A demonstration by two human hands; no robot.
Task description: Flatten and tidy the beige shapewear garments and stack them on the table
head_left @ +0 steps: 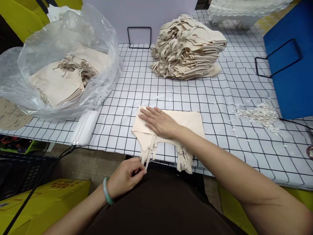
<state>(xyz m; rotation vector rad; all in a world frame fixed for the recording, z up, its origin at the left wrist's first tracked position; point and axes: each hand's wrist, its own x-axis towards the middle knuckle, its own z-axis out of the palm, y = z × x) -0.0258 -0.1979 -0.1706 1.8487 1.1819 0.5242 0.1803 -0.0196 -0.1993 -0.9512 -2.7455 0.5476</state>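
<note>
Pinching a thin strap (pixel 149 156) in the grip of our left hand (pixel 127 174), we spread our right hand (pixel 158 122) flat on the cream cloth (pixel 189 119) at the near edge of the tabletop (pixel 137 88), where other straps (pixel 184 160) hang over. Beyond stands a pile of similar cloth (pixel 188 49); to the left, a clear plastic bag (pixel 105 36) holds more.

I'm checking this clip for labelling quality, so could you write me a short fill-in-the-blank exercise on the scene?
1. The left grip pinches a thin strap, and the bangle on that arm is ____.
2. The right grip lies flat on the cream cloth, over a tablecloth with black lines on a ____ ground.
3. The folded pieces at the left lie inside a clear plastic ____.
4. The upright panel at the far right is ____.

Missing words: green; white; bag; blue.
</note>
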